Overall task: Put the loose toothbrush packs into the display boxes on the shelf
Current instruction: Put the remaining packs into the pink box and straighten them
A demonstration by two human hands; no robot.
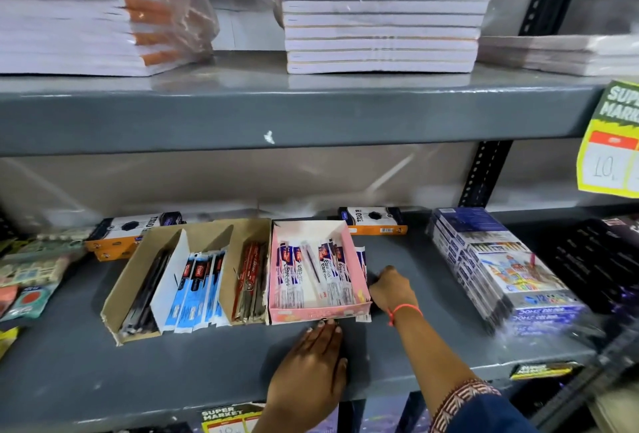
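Observation:
A pink display box stands on the grey shelf and holds several white-and-purple toothbrush packs. Left of it a brown cardboard box with dividers holds black, blue and red packs. Loose white packs lie wedged against the pink box's right wall. My left hand lies flat on the shelf, fingertips touching the pink box's front edge. My right hand reaches in beside the box's right wall, fingers curled at the loose packs; whether it grips one is hidden.
Wrapped crayon boxes stand to the right, dark boxes beyond them. Orange-and-white boxes sit at the back. Carded goods lie far left. Notebook stacks fill the upper shelf. A yellow price tag hangs at right.

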